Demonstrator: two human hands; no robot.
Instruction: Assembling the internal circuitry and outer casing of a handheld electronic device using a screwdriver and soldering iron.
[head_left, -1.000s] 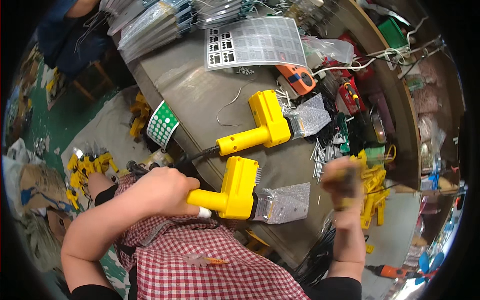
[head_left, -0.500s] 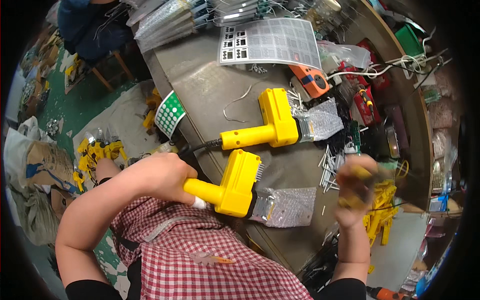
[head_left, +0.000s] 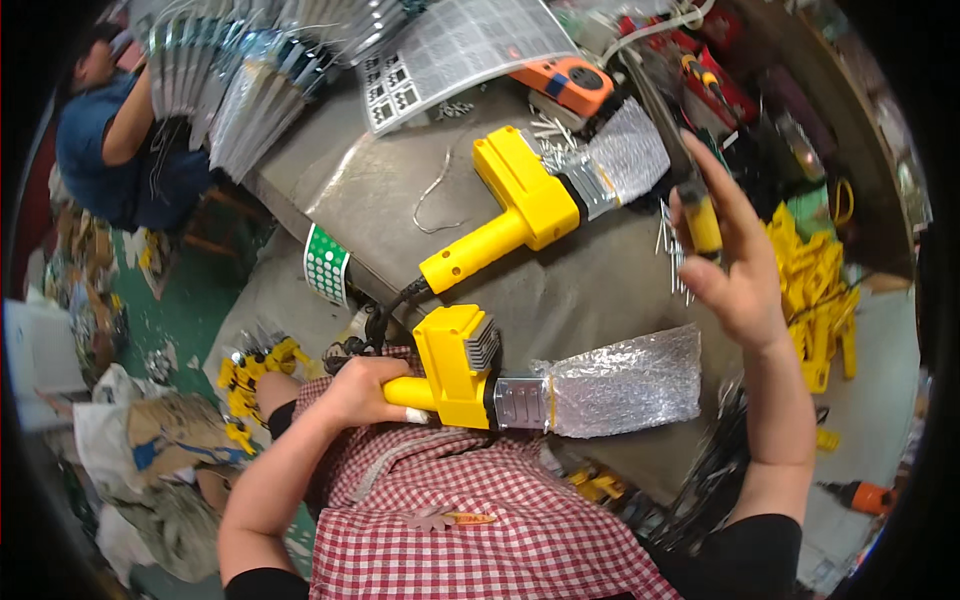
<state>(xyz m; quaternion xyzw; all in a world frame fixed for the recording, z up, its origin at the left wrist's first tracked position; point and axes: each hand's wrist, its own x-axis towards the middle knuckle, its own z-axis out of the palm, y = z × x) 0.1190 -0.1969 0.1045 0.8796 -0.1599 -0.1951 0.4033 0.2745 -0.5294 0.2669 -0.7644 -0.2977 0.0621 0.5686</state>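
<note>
Left hand (head_left: 362,392) clenches one yellow device (head_left: 450,375); it and its twin (head_left: 530,195) look assembled, ends wrapped; whether right hand (head_left: 748,290) grasps the yellow-handled tool (head_left: 704,228), I cannot tell; yellow parts (head_left: 815,300) lie unassembled.

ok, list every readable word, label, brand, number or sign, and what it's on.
No readable text to quote.
Printed sheet: black-and-white blocks at one end, too small to read.
Orange patch on the apron: marks too small.
Brown sack: blue print, blurred.
Yellow tool in the left hand: no lettering visible.
</note>
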